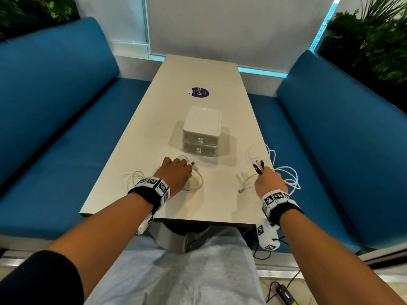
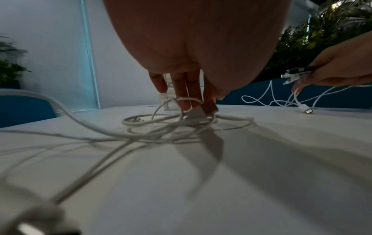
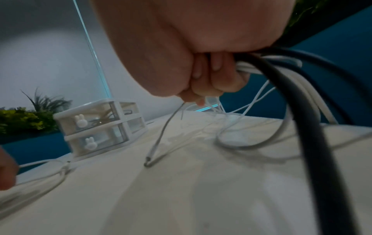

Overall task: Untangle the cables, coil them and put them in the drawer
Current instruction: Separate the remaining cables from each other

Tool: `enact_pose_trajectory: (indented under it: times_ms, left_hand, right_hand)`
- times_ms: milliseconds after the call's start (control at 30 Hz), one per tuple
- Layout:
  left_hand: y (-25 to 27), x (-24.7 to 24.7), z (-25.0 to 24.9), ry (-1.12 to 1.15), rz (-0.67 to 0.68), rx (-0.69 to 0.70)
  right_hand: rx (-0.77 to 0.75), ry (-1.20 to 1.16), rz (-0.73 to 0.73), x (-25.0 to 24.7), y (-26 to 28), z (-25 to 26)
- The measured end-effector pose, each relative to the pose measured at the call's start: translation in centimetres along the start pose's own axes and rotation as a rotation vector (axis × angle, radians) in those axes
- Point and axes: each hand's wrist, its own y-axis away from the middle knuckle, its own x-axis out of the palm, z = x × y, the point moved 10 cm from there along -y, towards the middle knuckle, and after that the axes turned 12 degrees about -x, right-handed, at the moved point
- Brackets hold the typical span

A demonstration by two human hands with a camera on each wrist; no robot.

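A white two-drawer unit [image 1: 201, 133] with bunny knobs stands mid-table, both drawers closed; it also shows in the right wrist view [image 3: 100, 127]. My left hand [image 1: 176, 170] reaches down onto a loose white cable [image 1: 197, 183], fingertips [image 2: 187, 101] pinching its USB plug [image 2: 209, 109] amid tangled loops [image 2: 153, 127]. My right hand [image 1: 269, 182] grips a bundle of black and white cable ends [image 1: 258, 167], fingers [image 3: 217, 79] curled round them. White loops [image 1: 288, 175] trail over the table's right edge. One thin end [image 3: 159, 143] hangs down to the tabletop.
The narrow pale table [image 1: 198, 69] has a purple sticker [image 1: 200, 92] beyond the drawers. Blue benches [image 1: 66, 128] flank both sides, with plants behind. Dark cords and an adapter [image 1: 284, 292] lie on the floor at the right.
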Motion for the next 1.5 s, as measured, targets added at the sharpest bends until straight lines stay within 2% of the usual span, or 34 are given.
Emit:
enact_pose_trajectory:
  times_ms: [67,133,200,267,333,400,467,533,600,700,833,1067,1200,1333,1433,1500]
  left_hand:
    - [-0.1,0.0,-0.1,0.031,0.001,-0.001]
    - [-0.1,0.1,-0.4,0.052,0.003,0.005]
    - [0.0,0.2,-0.9,0.063,-0.003,0.01]
    - [0.0,0.2,-1.2,0.074,-0.011,0.012]
    - [0.0,0.2,-1.0,0.095,-0.012,0.007]
    - [-0.1,0.0,-0.4,0.105,-0.018,-0.008]
    - [-0.1,-0.5,0.6,0.104,-0.025,-0.034]
    - [-0.2,-1.3,2.1,0.121,-0.048,-0.094]
    - [-0.3,-2.0,4.5,0.162,-0.088,-0.234]
    - [0.1,-1.9,7.4,0.157,-0.098,-0.429]
    - [0.8,-0.3,8.9,0.154,0.043,-0.486]
    - [2.3,1.0,7.9,0.428,0.161,-0.442]
    - [2.9,1.4,6.1,0.668,0.208,-0.344]
    - [2.6,1.5,3.9,0.573,0.237,-0.25]
    - [2.4,1.4,2.2,0.596,0.226,-0.159]
    - [2.2,1.3,1.5,0.622,0.223,-0.104]
  right_hand:
    - [-0.145,-0.06,-0.017,0.5,-0.3,2.5]
    - [-0.299,-0.083,0.027,1.5,0.0,5.0]
    - [-0.409,-0.047,0.154,3.6,0.9,6.6]
    - [-0.447,0.069,0.285,5.6,1.8,6.8]
    - [-0.402,0.167,0.307,5.6,1.9,5.9]
    - [-0.251,0.203,0.264,4.3,1.4,3.6]
    - [-0.093,0.167,0.23,3.0,1.0,1.1]
    - [-0.003,0.079,0.183,1.9,0.5,0.0]
    - [0.005,-0.007,0.13,1.2,-0.3,0.9]
    - [-0.075,-0.111,0.127,1.7,-1.0,4.2]
    - [-0.164,-0.24,0.203,4.3,-0.2,7.6]
    - [-0.248,-0.347,0.291,6.8,1.5,10.6]
    - [-0.345,-0.384,0.307,6.8,2.4,13.4]
    - [-0.414,-0.336,0.272,6.9,3.1,15.3]
    - [-0.438,-0.31,0.193,6.6,3.1,15.5]
    - [-0.435,-0.289,0.193,6.7,3.1,15.4]
